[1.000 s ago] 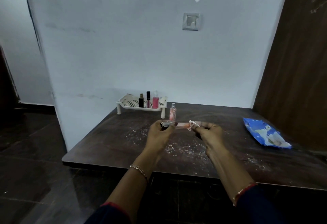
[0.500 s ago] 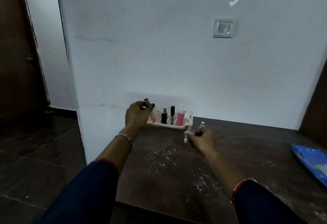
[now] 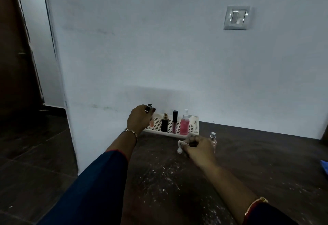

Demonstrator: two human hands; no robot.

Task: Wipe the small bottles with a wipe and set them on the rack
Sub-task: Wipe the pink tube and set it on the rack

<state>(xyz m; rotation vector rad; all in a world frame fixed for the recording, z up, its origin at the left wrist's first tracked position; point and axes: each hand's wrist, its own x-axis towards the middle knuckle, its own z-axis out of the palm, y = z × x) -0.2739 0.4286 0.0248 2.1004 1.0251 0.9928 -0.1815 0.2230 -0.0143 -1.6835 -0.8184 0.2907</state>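
small peach-tinted bottle with a dark cap, clutched in the left hand, has dropped onto the white perforated plastic rack, nearly placed; the right hand pinches the crumpled white wipe above the dark desk.

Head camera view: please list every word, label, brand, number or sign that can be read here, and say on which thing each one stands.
None can be read.
The black bottle, the dark-capped tube and the pink bottle on the rack: no legible label.
The clear bottle on the table: no print visible.
The tube in the left hand: mostly hidden.
The wall switch: no marking.
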